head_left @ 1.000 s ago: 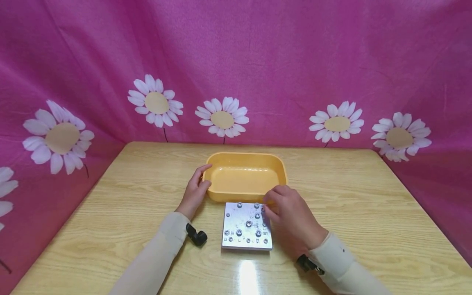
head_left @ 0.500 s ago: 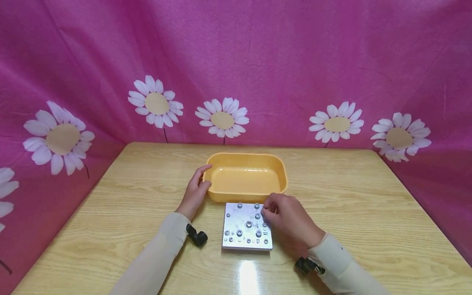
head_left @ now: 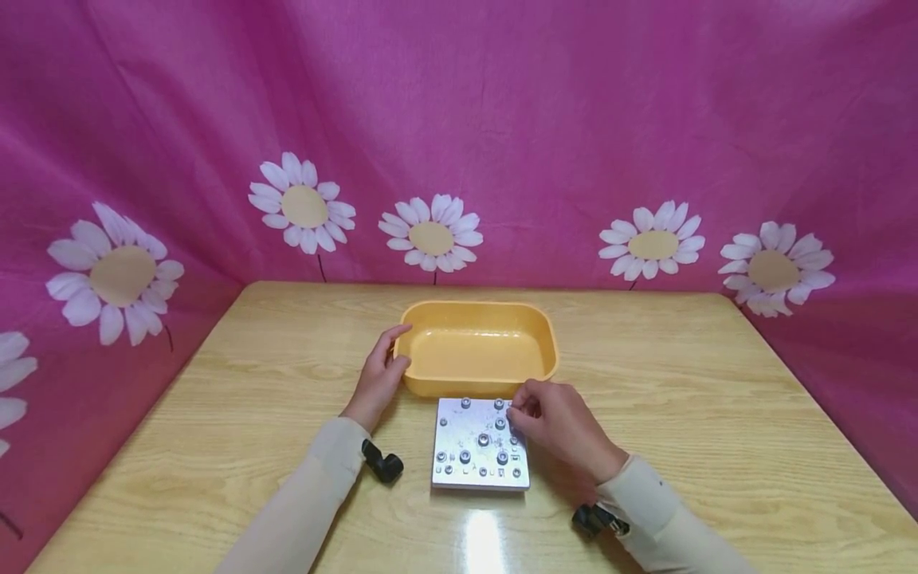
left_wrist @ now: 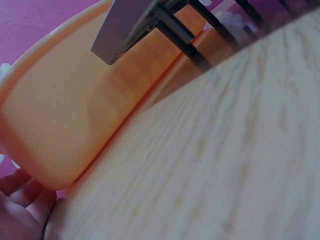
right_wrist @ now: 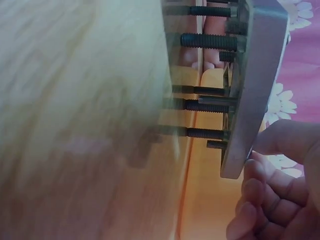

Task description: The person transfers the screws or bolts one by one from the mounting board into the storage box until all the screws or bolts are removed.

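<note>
A square metal plate (head_left: 459,437) sits toward the near side of the table (head_left: 660,367), roughly midway between the left and right edges. Screws (head_left: 484,440) of several sizes are set in it, heads up. Their threaded shanks (right_wrist: 210,41) poke out underneath, and the plate stays clear of the tabletop.

At the plate's far right corner is the right hand (head_left: 566,422), its thumb and forefinger brought together against the top face; whether they grasp a screw head cannot be told, as the fingertips cover the spot.

Just beyond the plate, nearer the table's far edge, stands a yellow tub (head_left: 466,387). The left hand (head_left: 374,384) grasps its left end, thumb and forefinger at the rim.

Pale sleeves (head_left: 304,486) reach both wrists, each with a black clip (head_left: 382,462). Behind the table's far edge and along its sides hangs purple cloth (head_left: 502,119) printed with white daisies (head_left: 430,237).
</note>
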Demonstrator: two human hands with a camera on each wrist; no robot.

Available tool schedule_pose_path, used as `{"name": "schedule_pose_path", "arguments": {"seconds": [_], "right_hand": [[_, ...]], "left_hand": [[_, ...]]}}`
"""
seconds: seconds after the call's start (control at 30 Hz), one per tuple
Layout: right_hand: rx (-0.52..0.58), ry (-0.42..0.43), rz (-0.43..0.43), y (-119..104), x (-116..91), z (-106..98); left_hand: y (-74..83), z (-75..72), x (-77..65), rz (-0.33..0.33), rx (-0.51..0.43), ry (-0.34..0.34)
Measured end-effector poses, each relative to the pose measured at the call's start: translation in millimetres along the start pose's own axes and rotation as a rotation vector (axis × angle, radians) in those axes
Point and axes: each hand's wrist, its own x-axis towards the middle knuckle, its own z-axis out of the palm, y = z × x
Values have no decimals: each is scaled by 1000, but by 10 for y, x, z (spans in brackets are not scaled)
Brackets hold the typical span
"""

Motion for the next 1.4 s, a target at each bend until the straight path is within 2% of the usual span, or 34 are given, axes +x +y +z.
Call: {"name": "schedule_pose_path", "arguments": {"seconds": [0.03,0.17,0.5,0.73,0.87,1.07,1.3,1.4], "right_hand": [[-3,2,5,-3,-1,5],[-5,15,14,-11,-3,6],[17,73,-65,-8,-17,2],[67,78,-32,-30,-23,-8],[107,75,0,-40,-29,-17],[148,78,-4,-55,-31,-24],[194,73,-11,-92,-40,-73],[203,82,-20,-113,-45,-125]], "left_hand": [[-52,3,23,3,-1,9],[-61,8,18,11,-14,9],[-64,0,18,28,-32,1],[-44,-22,17,11,-39,-23],[59,-28,-25,-9,-55,-39],[262,-23,-136,-10,-21,-43],[-15,-25,12,14,-39,-31],[-65,-10,27,27,-33,-16]]}}
